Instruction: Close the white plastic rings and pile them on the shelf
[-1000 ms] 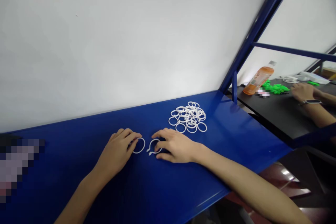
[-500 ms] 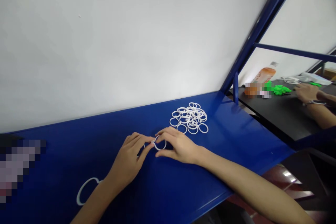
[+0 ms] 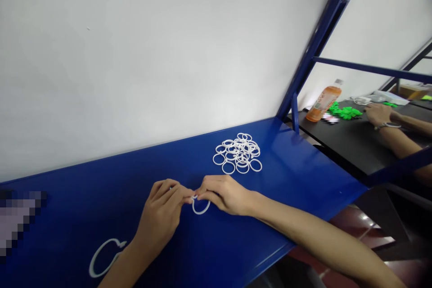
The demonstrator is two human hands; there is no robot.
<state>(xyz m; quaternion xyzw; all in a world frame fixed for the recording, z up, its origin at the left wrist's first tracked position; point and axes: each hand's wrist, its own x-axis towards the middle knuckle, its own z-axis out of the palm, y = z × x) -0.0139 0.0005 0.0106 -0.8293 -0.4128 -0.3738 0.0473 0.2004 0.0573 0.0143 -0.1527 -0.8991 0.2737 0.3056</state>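
Close together over the blue tabletop, both hands work on one white plastic curtain ring (image 3: 201, 213). My left hand (image 3: 162, 204) is closed, its thumb and fingertips pinching the ring's clasp end. Opposite it, my right hand (image 3: 227, 193) grips the same ring beside the clasp, fingers closed. Fingertips partly hide the clasp, so whether it is fastened cannot be seen. A pile of similar white rings (image 3: 242, 160) lies just beyond my right hand. Another white ring, unclasped (image 3: 93, 262), rests by my left forearm, which partly covers it.
A white wall (image 3: 151, 54) backs the blue table (image 3: 276, 180). Blue metal framing (image 3: 315, 49) rises at the right. On a black table beyond are an orange drink bottle (image 3: 324, 101), green pieces (image 3: 349, 113) and another person's hand (image 3: 376, 114). A pixelated item (image 3: 16, 220) lies at the left.
My right hand's fingers have closed in to the clasp beside my left fingertips. The ring now hangs lower, toward me. The camera view has shifted slightly.
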